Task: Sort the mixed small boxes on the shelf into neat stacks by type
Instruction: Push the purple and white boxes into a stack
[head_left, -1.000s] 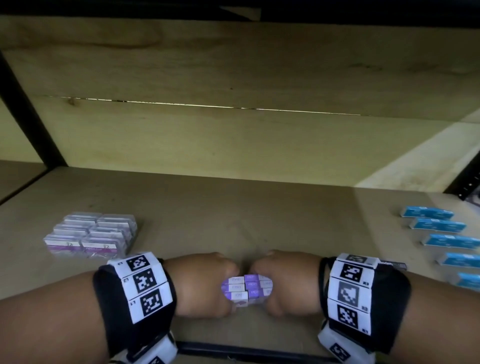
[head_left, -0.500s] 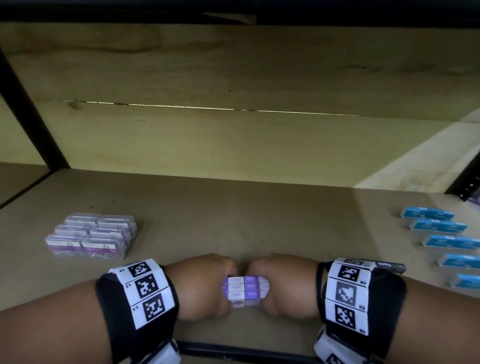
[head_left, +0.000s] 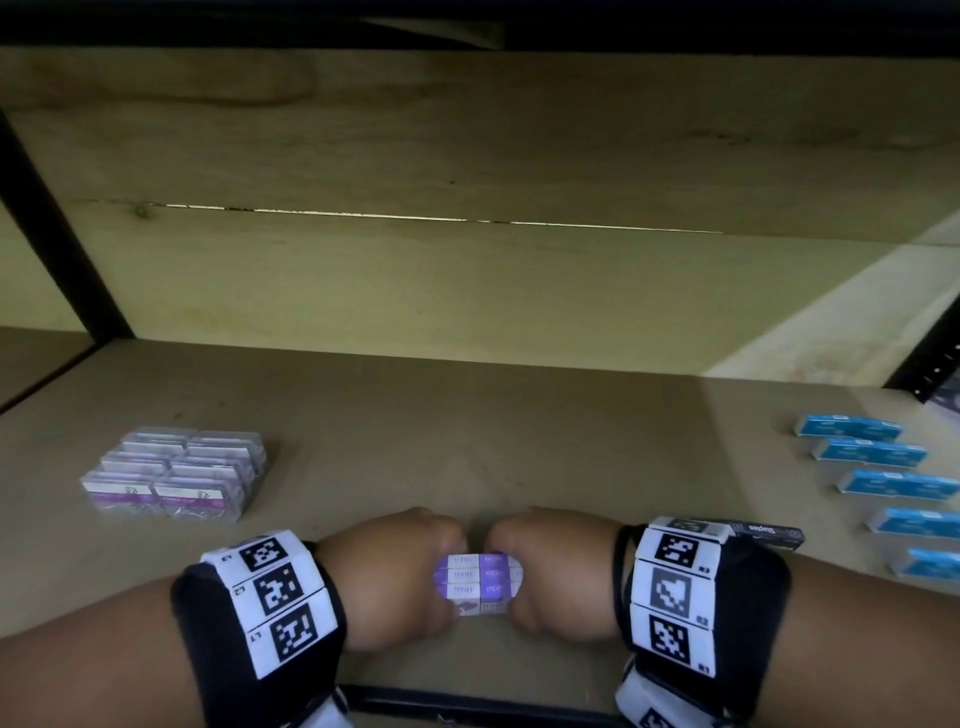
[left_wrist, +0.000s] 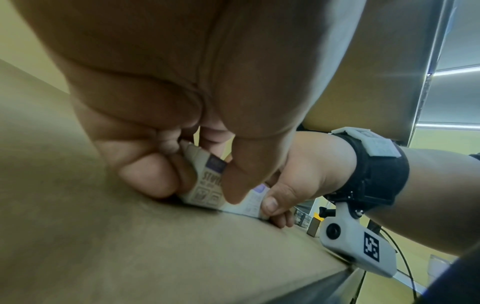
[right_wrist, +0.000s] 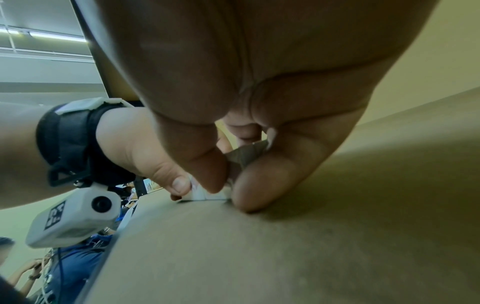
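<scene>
My left hand (head_left: 387, 577) and right hand (head_left: 558, 571) pinch a purple-and-white box stack (head_left: 479, 583) between them on the shelf (head_left: 467, 441).

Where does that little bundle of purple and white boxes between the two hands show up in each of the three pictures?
Head view: the purple and white boxes sit low in the middle, squeezed between the left hand and right hand.
Left wrist view: centre, under the thumb.
Right wrist view: only a pale sliver at centre.
Shared landmark: the tan shelf board under the boxes.
</scene>
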